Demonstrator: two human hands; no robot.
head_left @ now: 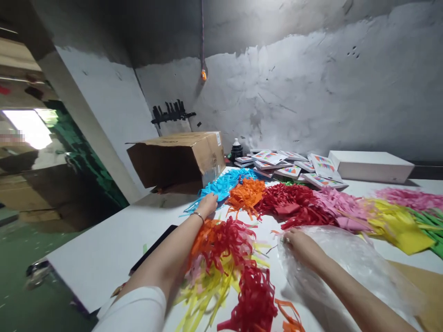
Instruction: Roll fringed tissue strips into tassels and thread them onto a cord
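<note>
My left hand (pixel 208 204), with a bracelet at the wrist, reaches to the near edge of the blue paper tassels (pixel 224 183). Its fingers are closed on some of the blue strips. My right hand (pixel 293 238) pinches the rim of a clear plastic bag (pixel 341 258), which spreads over the table to the right. Between my arms lie loose red paper tassels (pixel 254 295), yellow strips (pixel 211 286) and orange strips (pixel 204 237). Behind them runs a row of tassel heaps: orange (pixel 247 194), dark red (pixel 292 203), pink (pixel 341 207) and yellow (pixel 398 226).
An open cardboard box (pixel 207 159) lies on its side at the back left. Several flat printed packs (pixel 272 158) are piled by the wall beside a dark bottle (pixel 236 150). A white box (pixel 374 167) stands at the back right. A dark flat object (pixel 152 249) lies near my left forearm.
</note>
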